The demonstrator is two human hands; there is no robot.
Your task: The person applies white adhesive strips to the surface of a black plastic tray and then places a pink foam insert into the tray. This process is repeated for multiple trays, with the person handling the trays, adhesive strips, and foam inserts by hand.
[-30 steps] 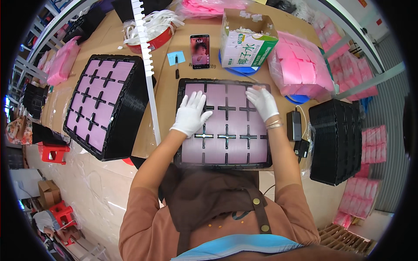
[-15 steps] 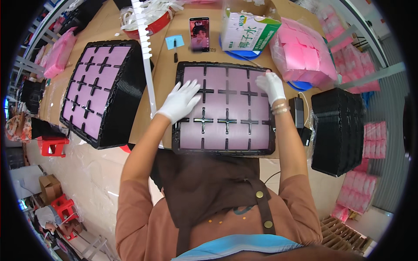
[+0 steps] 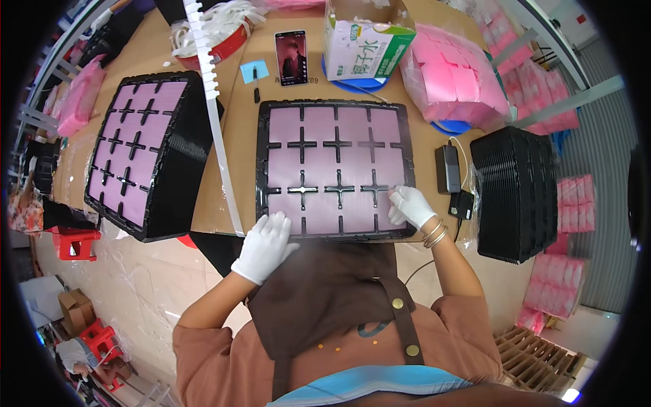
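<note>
A black plastic tray (image 3: 260, 156) lies flat before me, its compartments filled with mauve-pink pieces (image 3: 319, 123) between black cross-shaped dividers (image 3: 339, 190). At its near left corner rests my left hand (image 3: 266, 245), in a white glove, fingers stretched forward onto the rim and nothing held. My right hand (image 3: 411, 207), also gloved, touches the pink surface near the right front corner with its fingertips. Those fingers are slightly bent and appear to hold nothing.
To the left stands a tall stack of similar trays (image 3: 183, 149); another black stack (image 3: 513, 197) is at the right. Behind are a phone (image 3: 291, 58), a pen (image 3: 256, 87), a carton (image 3: 366, 47), wrapped pink packs (image 3: 454, 78) and a red basin (image 3: 230, 47). A black adapter (image 3: 447, 169) lies right.
Both hands have come toward me over the tray, from its left side and far right corner to its near corners. The view has shifted slightly; the phone's picture differs.
</note>
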